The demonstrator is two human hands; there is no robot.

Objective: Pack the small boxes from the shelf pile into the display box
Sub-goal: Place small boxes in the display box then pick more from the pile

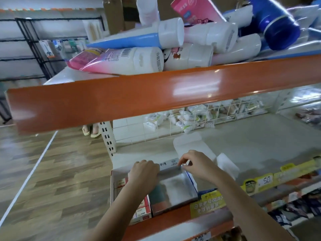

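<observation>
While I watched from the head view, the display box (121, 173) stood at the shelf's (243, 136) front edge, partly filled: small boxes (142, 211) packed left, right half bare. Left hand (144, 173) rested curled on the back wall, grip unclear; right hand (194, 164) pinched the far corner. Most packing remained, I judged.
</observation>
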